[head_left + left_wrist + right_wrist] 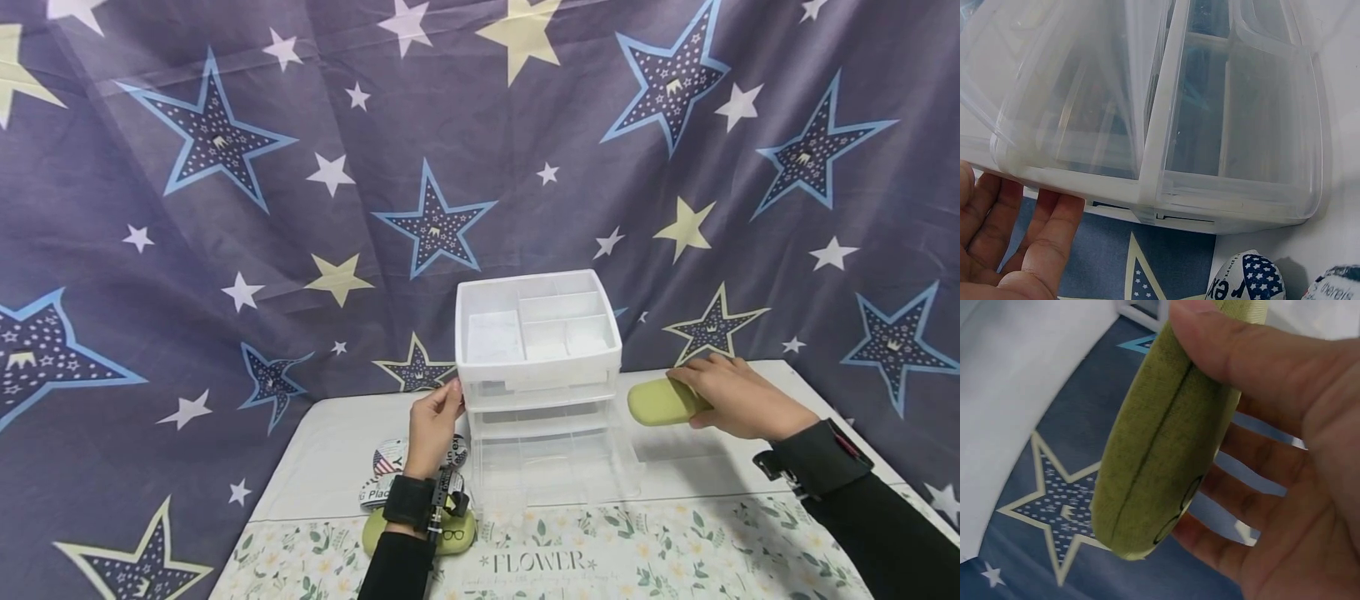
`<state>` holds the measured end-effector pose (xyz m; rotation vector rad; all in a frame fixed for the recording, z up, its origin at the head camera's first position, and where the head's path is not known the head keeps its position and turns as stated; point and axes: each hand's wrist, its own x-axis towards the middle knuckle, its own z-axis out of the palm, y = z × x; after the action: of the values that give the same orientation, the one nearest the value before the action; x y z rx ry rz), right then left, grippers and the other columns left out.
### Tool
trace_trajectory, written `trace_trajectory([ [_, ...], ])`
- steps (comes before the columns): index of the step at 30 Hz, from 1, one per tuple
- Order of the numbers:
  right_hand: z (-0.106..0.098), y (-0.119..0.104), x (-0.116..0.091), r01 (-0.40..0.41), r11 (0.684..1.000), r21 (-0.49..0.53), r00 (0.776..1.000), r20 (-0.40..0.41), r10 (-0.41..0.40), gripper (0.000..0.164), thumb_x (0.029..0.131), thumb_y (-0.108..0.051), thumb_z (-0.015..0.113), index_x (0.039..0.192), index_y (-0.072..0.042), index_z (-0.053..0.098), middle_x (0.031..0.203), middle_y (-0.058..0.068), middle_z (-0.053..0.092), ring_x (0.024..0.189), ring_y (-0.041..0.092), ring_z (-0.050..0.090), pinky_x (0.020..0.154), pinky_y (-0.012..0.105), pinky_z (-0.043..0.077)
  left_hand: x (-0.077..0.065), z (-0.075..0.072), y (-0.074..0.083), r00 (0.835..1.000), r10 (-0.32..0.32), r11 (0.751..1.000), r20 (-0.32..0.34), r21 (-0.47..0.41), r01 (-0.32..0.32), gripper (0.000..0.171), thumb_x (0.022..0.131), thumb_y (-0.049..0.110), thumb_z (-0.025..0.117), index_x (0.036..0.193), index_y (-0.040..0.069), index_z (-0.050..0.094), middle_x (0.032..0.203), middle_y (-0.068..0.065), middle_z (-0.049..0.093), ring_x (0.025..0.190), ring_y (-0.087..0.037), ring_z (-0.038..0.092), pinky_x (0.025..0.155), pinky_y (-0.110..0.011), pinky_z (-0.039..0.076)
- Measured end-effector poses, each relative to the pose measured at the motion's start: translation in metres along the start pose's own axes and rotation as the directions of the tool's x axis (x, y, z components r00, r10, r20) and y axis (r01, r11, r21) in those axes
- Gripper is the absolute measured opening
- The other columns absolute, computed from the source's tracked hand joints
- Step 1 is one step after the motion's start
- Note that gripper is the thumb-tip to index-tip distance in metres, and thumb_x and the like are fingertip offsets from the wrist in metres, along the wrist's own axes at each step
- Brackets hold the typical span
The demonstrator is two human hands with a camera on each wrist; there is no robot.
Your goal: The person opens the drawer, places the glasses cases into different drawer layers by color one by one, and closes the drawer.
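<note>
- R hand (pixel 738 400) pinches green glasses case (pixel 663 402), thumb opp. fingers; L hand (pixel 431 429) touches side of white drawer unit (pixel 540 377), gripping or merely resting, can't tell.
- Case is just R of unit, apparently off the table (pixel 330 450).
- Best handling, prob.: light but firm pinch, case level, clear of unit's corner, L hand steadying.
- Long axis runs approx. sideways, free rounded end twd. unit.
</note>
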<state>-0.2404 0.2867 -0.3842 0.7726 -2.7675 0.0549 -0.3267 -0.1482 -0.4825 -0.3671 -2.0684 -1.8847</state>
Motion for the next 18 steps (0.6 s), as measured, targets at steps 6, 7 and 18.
trace_trajectory([
  [6, -0.013, -0.012, 0.002, 0.026, 1.0, 0.008, 0.999, -0.03, -0.026, 0.07, 0.072, -0.021, 0.095, 0.133, -0.006, 0.065, 0.117, 0.009, 0.066, 0.104, 0.033, 0.059, 0.079, 0.051, 0.052, 0.0, 0.0, 0.0, 1.0, 0.017, 1.0, 0.003, 0.003, -0.017, 0.048, 0.105, 0.036, 0.059, 0.136, -0.001, 0.062, 0.136, -0.02, 0.064, 0.122, -0.032, 0.065, 0.095, -0.025, 0.058],
  [7, -0.014, -0.014, 0.002, 0.029, 1.0, 0.01, 0.999, -0.035, -0.029, 0.07, 0.072, -0.021, 0.095, 0.133, -0.006, 0.065, 0.116, 0.009, 0.066, 0.103, 0.032, 0.059, 0.078, 0.05, 0.052, 0.0, 0.0, 0.001, 1.0, 0.016, 1.0, 0.003, 0.006, -0.016, 0.048, 0.105, 0.036, 0.059, 0.136, -0.001, 0.062, 0.136, -0.02, 0.064, 0.122, -0.031, 0.065, 0.095, -0.025, 0.058],
  [18, -0.022, -0.032, 0.011, 0.049, 0.999, 0.014, 0.997, -0.063, -0.048, 0.069, 0.075, -0.021, 0.093, 0.135, -0.005, 0.064, 0.12, 0.012, 0.067, 0.104, 0.033, 0.06, 0.085, 0.054, 0.052, 0.0, 0.0, 0.001, 1.0, -0.012, 1.0, 0.005, 0.002, 0.012, 0.051, 0.104, 0.04, 0.059, 0.137, 0.0, 0.061, 0.137, -0.016, 0.064, 0.122, -0.026, 0.066, 0.095, -0.023, 0.057],
])
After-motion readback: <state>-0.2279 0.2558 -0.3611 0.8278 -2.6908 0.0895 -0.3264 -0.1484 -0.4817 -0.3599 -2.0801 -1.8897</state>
